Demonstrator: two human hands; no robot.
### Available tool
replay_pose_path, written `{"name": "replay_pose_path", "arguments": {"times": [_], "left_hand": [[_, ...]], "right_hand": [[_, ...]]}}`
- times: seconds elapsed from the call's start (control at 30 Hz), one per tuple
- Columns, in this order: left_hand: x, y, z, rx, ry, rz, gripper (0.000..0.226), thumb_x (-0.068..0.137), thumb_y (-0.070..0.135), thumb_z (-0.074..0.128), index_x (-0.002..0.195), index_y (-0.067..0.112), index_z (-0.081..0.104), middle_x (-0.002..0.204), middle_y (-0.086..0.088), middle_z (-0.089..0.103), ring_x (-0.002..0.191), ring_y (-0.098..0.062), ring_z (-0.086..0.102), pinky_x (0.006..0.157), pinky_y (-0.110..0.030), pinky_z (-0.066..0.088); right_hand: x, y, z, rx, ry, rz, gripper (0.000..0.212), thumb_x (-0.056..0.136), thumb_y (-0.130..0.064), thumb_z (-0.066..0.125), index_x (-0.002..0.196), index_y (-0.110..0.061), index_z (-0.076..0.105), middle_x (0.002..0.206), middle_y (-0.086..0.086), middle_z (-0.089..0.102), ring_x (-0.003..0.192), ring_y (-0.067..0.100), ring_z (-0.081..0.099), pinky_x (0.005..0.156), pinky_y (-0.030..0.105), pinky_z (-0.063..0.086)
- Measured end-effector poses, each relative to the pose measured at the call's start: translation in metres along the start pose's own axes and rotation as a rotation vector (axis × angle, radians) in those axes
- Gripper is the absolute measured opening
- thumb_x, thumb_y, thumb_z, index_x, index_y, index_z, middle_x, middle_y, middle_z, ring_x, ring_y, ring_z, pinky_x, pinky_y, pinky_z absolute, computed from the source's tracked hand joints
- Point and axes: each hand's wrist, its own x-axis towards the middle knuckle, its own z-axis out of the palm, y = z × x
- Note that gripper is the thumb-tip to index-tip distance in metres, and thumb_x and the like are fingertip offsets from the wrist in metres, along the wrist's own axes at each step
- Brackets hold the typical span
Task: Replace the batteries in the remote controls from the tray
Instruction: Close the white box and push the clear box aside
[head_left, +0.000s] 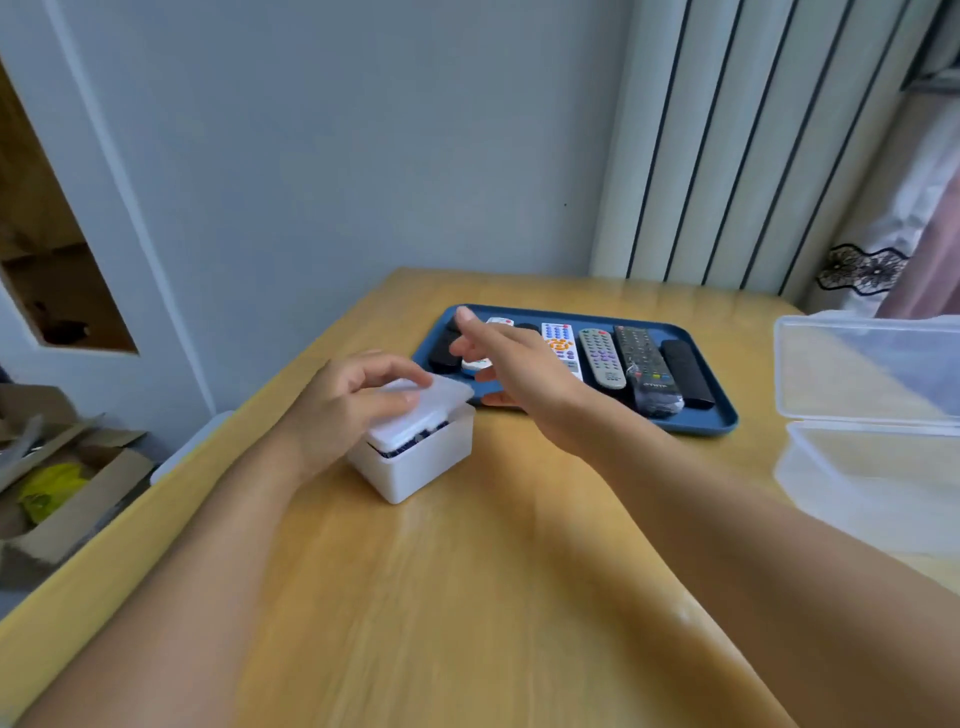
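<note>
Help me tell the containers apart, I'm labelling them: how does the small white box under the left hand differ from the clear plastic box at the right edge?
The small white box is opaque and cube-like; the clear plastic box is see-through, wider and flatter. The white box's lid sits tilted, barely ajar, under the left hand; the clear box's lid stands fully open and untouched. Dark items show through the white box's gap; the clear box looks empty. Both rest on the wooden table.

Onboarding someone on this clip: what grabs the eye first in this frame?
The blue tray of remote controls at the far middle of the wooden table, with the right hand open, reaching over its left end. Nearer, the left hand rests on the lid of a small white box. An open clear plastic container sits at the right edge.
</note>
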Motion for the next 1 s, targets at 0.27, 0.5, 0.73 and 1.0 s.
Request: {"name": "replay_pose_path", "arguments": {"times": [0.27,0.5,0.73,1.0], "left_hand": [[-0.003,0.028,0.025,0.686,-0.062,-0.123,0.058,0.060,0.066,0.066,0.105,0.037,0.044,0.116,0.022,0.044,0.102,-0.010,0.055,0.078,-0.033,0.043],[-0.007,0.033,0.037,0.858,-0.035,-0.136,0.058,0.074,0.049,0.073,0.111,0.035,0.032,0.119,0.015,0.050,0.097,-0.019,0.052,0.075,-0.036,0.040],[0.027,0.071,0.100,0.605,-0.403,0.035,0.070,0.062,0.019,0.076,0.110,0.055,0.041,0.113,0.009,0.053,0.104,-0.022,0.051,0.080,-0.038,0.051],[0.064,0.146,0.190,0.160,-0.349,0.010,0.078,0.088,0.071,0.052,0.152,0.035,0.027,0.156,0.013,0.034,0.141,-0.009,0.034,0.098,-0.024,0.033]], "right_hand": [[-0.009,0.022,0.020,-0.577,-0.180,-0.368,0.019,0.103,-0.023,0.044,0.116,-0.012,0.053,0.115,0.008,0.060,0.104,0.025,0.056,0.090,0.038,0.044],[-0.022,0.032,0.020,-0.646,-0.134,-0.350,0.042,0.101,-0.042,0.029,0.134,-0.023,0.046,0.118,0.011,0.063,0.109,0.031,0.057,0.093,0.049,0.047],[-0.072,0.000,-0.129,-0.669,0.452,-0.421,0.020,0.096,-0.033,0.061,0.096,-0.018,0.074,0.094,-0.005,0.073,0.090,0.014,0.068,0.082,0.037,0.057],[-0.138,0.046,-0.337,-0.457,1.051,0.176,0.073,0.093,-0.068,0.032,0.133,-0.012,0.057,0.129,0.016,0.060,0.126,0.037,0.053,0.101,0.046,0.041]]}}
